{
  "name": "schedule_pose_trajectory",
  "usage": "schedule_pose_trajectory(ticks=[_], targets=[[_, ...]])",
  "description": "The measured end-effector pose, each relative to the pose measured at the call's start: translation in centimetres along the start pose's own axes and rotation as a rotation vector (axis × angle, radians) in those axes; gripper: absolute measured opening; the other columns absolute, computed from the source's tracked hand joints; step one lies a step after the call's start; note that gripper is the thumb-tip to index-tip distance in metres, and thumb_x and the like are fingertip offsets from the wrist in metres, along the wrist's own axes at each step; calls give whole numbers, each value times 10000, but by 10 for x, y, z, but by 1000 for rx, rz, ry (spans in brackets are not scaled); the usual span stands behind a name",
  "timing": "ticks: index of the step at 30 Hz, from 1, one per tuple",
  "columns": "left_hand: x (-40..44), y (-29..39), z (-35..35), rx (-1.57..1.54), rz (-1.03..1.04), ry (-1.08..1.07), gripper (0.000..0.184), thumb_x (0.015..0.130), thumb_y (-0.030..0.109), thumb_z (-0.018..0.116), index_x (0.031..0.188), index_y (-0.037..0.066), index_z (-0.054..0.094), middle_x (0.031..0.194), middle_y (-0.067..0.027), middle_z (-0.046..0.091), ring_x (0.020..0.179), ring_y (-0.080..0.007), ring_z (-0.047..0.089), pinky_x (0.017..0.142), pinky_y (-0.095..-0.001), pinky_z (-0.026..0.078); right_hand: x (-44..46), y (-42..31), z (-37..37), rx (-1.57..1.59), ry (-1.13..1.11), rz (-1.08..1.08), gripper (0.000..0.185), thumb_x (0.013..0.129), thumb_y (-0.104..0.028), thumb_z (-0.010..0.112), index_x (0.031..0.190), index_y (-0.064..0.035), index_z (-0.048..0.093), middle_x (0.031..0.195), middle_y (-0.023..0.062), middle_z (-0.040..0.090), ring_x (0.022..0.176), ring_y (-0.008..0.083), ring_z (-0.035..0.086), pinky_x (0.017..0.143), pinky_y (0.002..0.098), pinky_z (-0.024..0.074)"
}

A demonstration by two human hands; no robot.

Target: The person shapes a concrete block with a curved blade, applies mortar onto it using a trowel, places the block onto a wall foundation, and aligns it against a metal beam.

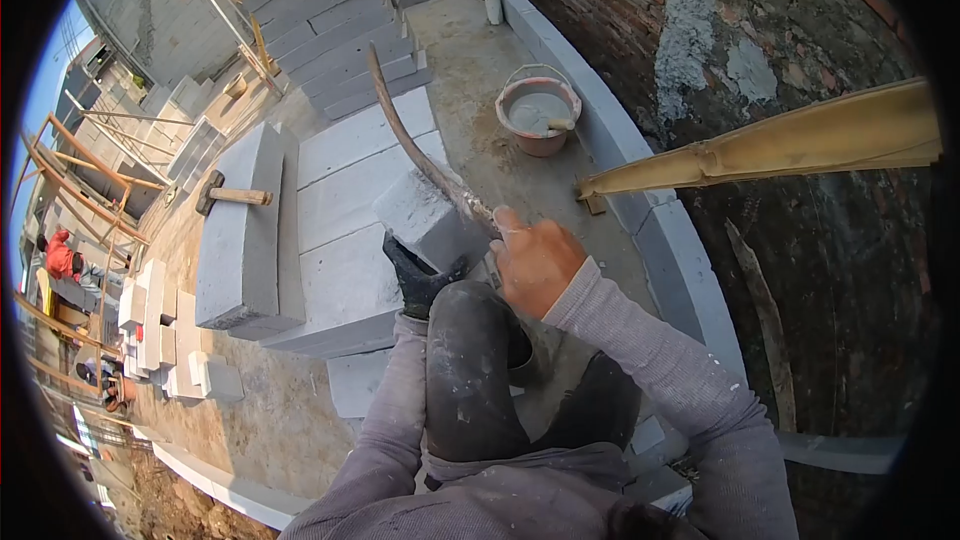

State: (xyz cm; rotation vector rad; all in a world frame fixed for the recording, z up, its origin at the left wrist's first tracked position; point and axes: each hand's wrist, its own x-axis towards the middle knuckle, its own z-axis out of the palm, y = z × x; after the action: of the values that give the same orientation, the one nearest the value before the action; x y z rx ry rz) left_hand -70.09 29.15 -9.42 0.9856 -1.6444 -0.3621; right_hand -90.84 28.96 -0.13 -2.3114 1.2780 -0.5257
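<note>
The right hand (540, 260) is gripping a curved saw-like tool (408, 142), while the gloved left hand (412, 285), fingers spread, is holding upon stacked blocks (345, 210) a short block (425, 212), probably stiff but brittle, best held by flat sides.

No lettering, number or sign is readable, though distant detail is perhaps too small to tell.

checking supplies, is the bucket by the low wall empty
Not empty: the bucket holds grey, wet-looking mix, visible through its open top.
</note>
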Motion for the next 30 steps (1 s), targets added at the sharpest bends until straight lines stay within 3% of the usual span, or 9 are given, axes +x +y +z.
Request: schedule_pose_trajectory(ticks=[2,4,10,16,18,22,24,27,30], targets=[[24,37,-4,-33,92,-173,1180,619,414,954,1476,-5,259,1350,-162,495,1232,-275,534,1003,-401,474,2,8,-2,61,140,-86,320,915,-119,622,1180,51,562,724,256,652,729,463,663,665,520,534],[10,2,31,-48,-189,256,1018,613,363,961,1388,-12,417,1211,-130,610,1097,-252,621,921,-380,521,-4,6,3,151,242,-162,329,887,-104,658,1159,58,570,646,257,617,631,472,630,581,527,498],[-40,-80,8,-24,-93,312,1092,575,345,986,1404,-6,367,1272,-148,583,1157,-276,604,968,-405,518,1,36,22,167,301,-181,311,903,-118,644,1147,63,580,595,203,606,548,384,638,539,478,500],[-70,-100,-46,68,-276,201,779,690,192,924,1317,0,504,1202,-112,637,1076,-226,633,909,-390,530,-24,48,-8,1272,103,86,311,997,-184,577,1202,45,530,652,88,606,441,140,559,412,287,454],[-65,-87,-70,159,-546,-144,880,709,162,914,1402,0,397,1267,-133,608,1152,-250,599,959,-395,513,-30,53,2,1429,192,187,238,1024,-159,531,1130,50,492,648,83,594,438,110,555,387,263,448],[-60,-75,-88,258,-605,-130,916,723,232,910,1433,-8,384,1350,-141,556,1215,-265,564,1013,-390,488,-34,48,50,1632,-118,275,221,1025,-150,502,1118,48,471,662,111,602,431,151,568,376,293,454],[-11,-25,-68,-256,-261,174,1161,668,342,946,1522,7,234,1516,-150,372,1253,-278,530,1039,-404,481,-29,45,50,1619,-148,286,194,1024,-145,495,1081,37,464,673,122,602,432,159,571,378,298,460],[2,-33,-75,267,-269,75,1249,647,358,952,1549,25,154,1530,-152,329,1304,-280,479,1085,-419,444,-10,39,50,1636,200,349,173,1025,-136,494,1027,30,446,649,115,591,426,162,577,363,306,458],[1,-35,-75,147,-297,63,1281,638,376,955,1552,36,123,1473,-151,370,1322,-283,451,1113,-431,411,-4,39,60,1504,151,296,171,1018,-130,502,1015,35,455,626,108,586,411,165,579,342,309,446]])
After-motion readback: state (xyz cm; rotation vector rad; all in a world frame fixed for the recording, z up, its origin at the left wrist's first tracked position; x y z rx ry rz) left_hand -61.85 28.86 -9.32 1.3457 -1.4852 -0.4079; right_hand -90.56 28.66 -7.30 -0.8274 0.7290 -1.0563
